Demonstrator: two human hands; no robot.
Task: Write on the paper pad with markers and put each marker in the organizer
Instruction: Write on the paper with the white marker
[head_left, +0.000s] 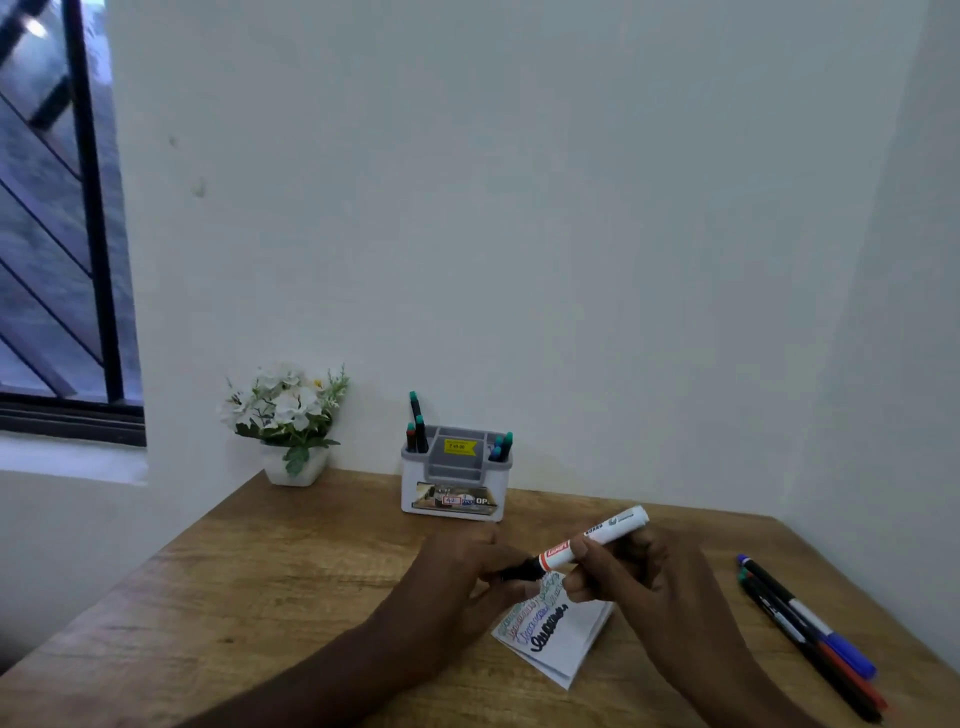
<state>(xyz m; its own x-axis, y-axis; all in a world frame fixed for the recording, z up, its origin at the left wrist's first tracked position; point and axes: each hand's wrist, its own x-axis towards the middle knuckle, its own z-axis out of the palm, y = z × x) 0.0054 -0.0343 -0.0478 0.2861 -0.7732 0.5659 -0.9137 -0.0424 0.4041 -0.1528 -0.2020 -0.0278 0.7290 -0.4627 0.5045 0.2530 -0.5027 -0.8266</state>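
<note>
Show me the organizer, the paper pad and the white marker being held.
organizer (453, 501): head view, white front wall.
paper pad (563, 647): head view, blank lower page.
white marker (605, 531): head view, middle of barrel.

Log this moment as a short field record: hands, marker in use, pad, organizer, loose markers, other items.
right hand: grips the white marker's barrel
left hand: pinches the black cap end of the same marker
white marker: held tilted above the pad, black end lower left
paper pad: on the table, several coloured scribbled lines, the black one nearest
organizer: near the wall, markers standing in left and right compartments
loose markers: lying together on the table's right side
table: wooden
flower pot: white flowers, left of organizer
</note>
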